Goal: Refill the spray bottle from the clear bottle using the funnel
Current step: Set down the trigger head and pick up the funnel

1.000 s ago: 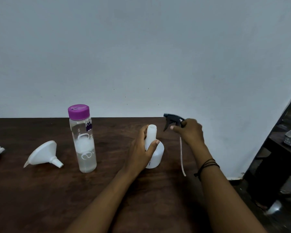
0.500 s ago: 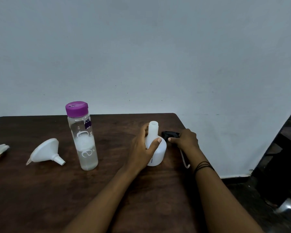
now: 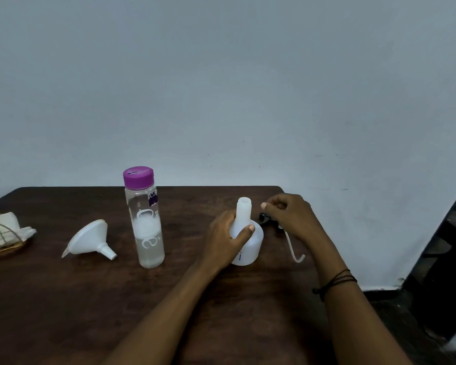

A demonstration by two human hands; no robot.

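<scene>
Your left hand [image 3: 228, 239] is wrapped around the white spray bottle [image 3: 248, 241] where the neck meets the shoulder, thumb across the front, holding it upright on the table [image 3: 63, 299]. Its mouth is bare and open at the top. Your right hand [image 3: 291, 217] hangs just right of the neck with the fingers loosely curled and nothing visibly between them; the black trigger head [image 3: 267, 218] lies on the table under it, its dip tube [image 3: 292, 248] trailing toward you, and whether a finger touches it you cannot tell from here.

The funnel [image 3: 90, 242] is what the next move likely turns on. It lies on its side well to the left, past the clear bottle [image 3: 146, 225], its long axis slanting with the spout pointing right and toward you and the wide rim facing away left. Your left hand is the nearer one, but it is busy steadying; your right would have to cross over both bottles.

The clear bottle stands capped in purple between funnel and spray bottle, so reach in front of it. There is open table toward you; the right edge is close beside the trigger head. A basket with a cloth [image 3: 3, 233] sits at the far left.
</scene>
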